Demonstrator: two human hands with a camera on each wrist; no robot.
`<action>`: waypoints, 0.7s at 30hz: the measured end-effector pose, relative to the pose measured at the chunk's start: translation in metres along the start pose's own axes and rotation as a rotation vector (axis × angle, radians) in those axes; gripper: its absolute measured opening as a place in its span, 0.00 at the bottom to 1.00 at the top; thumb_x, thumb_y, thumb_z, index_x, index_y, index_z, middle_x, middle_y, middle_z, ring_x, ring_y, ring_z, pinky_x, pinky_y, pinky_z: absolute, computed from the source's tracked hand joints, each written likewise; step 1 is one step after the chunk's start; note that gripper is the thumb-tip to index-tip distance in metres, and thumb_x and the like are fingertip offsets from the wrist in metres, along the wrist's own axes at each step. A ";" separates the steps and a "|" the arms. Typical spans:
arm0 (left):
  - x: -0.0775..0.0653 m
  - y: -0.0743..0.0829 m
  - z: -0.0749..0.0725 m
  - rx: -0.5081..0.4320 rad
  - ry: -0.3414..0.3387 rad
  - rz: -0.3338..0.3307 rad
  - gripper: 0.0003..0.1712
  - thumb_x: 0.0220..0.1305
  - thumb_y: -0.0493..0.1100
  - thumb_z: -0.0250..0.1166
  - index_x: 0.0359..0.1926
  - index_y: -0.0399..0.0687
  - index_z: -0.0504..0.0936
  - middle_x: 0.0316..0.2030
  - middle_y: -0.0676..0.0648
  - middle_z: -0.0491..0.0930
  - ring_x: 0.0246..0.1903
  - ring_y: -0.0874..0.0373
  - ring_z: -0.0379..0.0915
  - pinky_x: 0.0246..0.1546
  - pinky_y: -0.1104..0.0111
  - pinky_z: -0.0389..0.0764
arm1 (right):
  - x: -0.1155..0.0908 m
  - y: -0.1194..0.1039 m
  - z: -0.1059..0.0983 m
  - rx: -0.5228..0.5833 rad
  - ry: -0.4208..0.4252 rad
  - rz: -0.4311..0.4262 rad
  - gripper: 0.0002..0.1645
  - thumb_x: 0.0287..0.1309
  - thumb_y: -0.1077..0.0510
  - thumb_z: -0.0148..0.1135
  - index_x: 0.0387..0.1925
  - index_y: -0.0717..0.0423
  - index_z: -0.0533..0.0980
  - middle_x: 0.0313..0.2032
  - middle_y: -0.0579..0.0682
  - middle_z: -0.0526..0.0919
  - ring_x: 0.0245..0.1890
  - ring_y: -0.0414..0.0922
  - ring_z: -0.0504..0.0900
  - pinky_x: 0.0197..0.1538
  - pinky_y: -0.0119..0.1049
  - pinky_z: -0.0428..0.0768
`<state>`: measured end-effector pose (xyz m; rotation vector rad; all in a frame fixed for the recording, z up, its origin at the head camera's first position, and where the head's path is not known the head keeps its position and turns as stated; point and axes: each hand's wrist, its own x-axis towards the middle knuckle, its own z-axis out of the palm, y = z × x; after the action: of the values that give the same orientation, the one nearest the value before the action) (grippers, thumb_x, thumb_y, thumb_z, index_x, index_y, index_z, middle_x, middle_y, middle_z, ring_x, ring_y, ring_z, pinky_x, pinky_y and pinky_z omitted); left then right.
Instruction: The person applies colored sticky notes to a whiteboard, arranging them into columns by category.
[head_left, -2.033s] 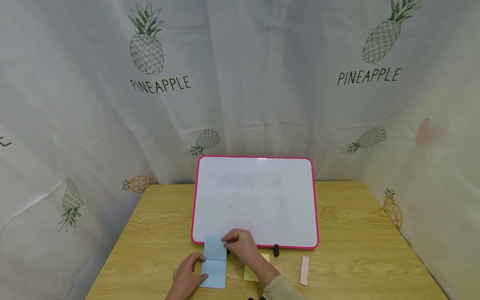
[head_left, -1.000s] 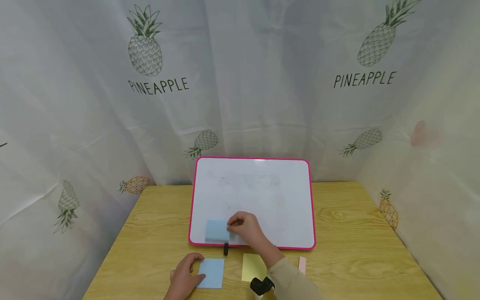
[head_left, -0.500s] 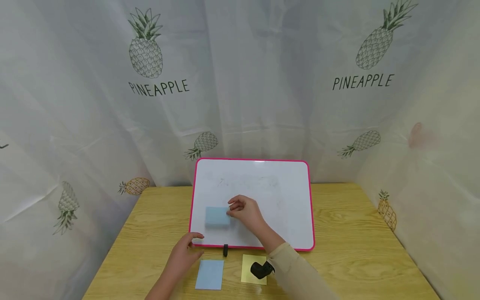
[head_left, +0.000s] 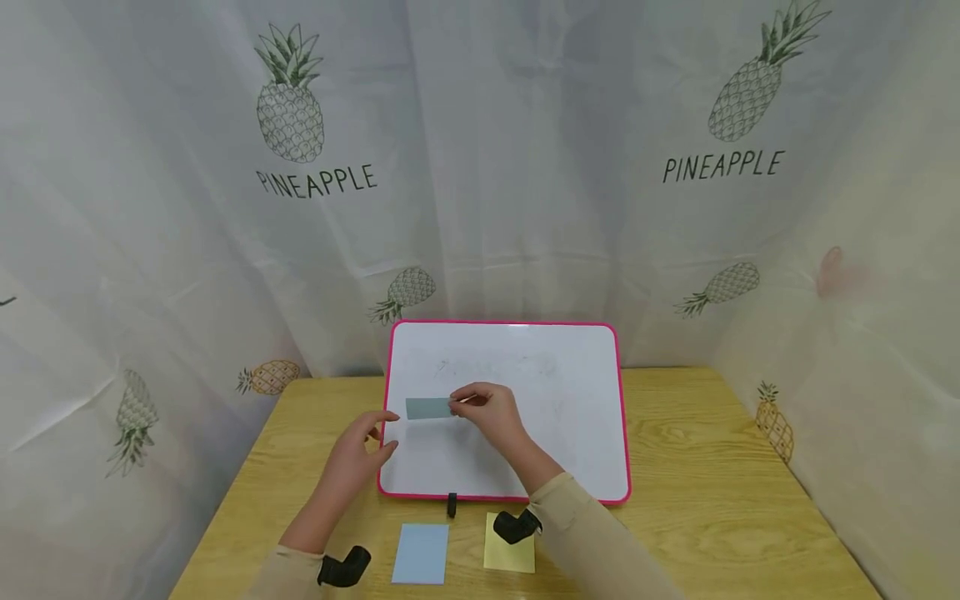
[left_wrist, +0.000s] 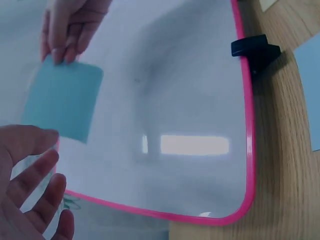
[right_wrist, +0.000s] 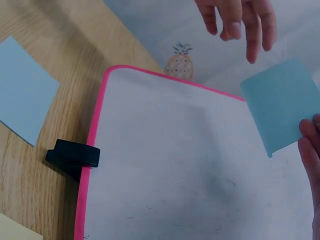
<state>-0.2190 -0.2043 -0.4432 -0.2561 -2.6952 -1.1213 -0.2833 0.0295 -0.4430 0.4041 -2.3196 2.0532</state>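
A single blue sticky note [head_left: 427,408] hangs in front of the whiteboard [head_left: 510,450], pinched at its right edge by my right hand [head_left: 491,417]. In the right wrist view the sheet [right_wrist: 282,105] shows slightly curved, with thumb and fingers on one edge. My left hand [head_left: 356,454] is raised beside the board's left edge, its fingers spread and holding nothing. The left wrist view has those fingers [left_wrist: 42,185] close to the note's free end; whether they touch it I cannot tell. On the table lies the blue sticky-note pad [head_left: 420,554].
A yellow sticky-note pad [head_left: 510,546] lies right of the blue one, partly covered by the right wrist's black camera mount [head_left: 517,527]. A black clip-like foot [head_left: 452,505] sits at the board's lower pink edge. A pineapple-print curtain [head_left: 510,167] surrounds the wooden table [head_left: 675,467].
My right hand has peeled the blue note from its pad and lifted it up before the board. My left hand has let go of the pad and risen toward the note.
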 end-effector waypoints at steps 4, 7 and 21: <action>0.013 0.004 -0.005 0.033 -0.041 0.012 0.21 0.58 0.33 0.70 0.53 0.44 0.79 0.49 0.42 0.77 0.41 0.49 0.70 0.40 0.57 0.75 | 0.005 -0.005 0.001 0.016 0.008 -0.030 0.07 0.53 0.64 0.72 0.36 0.59 0.86 0.35 0.48 0.86 0.35 0.49 0.86 0.39 0.35 0.83; 0.024 0.006 -0.009 0.062 -0.049 0.009 0.21 0.59 0.35 0.69 0.54 0.44 0.79 0.50 0.43 0.78 0.43 0.49 0.71 0.41 0.58 0.76 | 0.012 -0.007 0.001 0.038 0.024 -0.083 0.07 0.52 0.66 0.71 0.36 0.61 0.86 0.37 0.51 0.86 0.37 0.45 0.86 0.41 0.35 0.83; 0.069 0.005 -0.024 0.067 -0.041 -0.032 0.29 0.68 0.51 0.61 0.65 0.44 0.70 0.60 0.41 0.70 0.58 0.43 0.66 0.56 0.44 0.69 | 0.047 0.002 0.013 0.035 0.124 -0.128 0.10 0.50 0.62 0.75 0.36 0.62 0.87 0.41 0.44 0.86 0.49 0.43 0.80 0.45 0.32 0.81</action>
<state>-0.2809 -0.2122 -0.4052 -0.2288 -2.7762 -1.0432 -0.3266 0.0087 -0.4381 0.4024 -2.1323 2.0010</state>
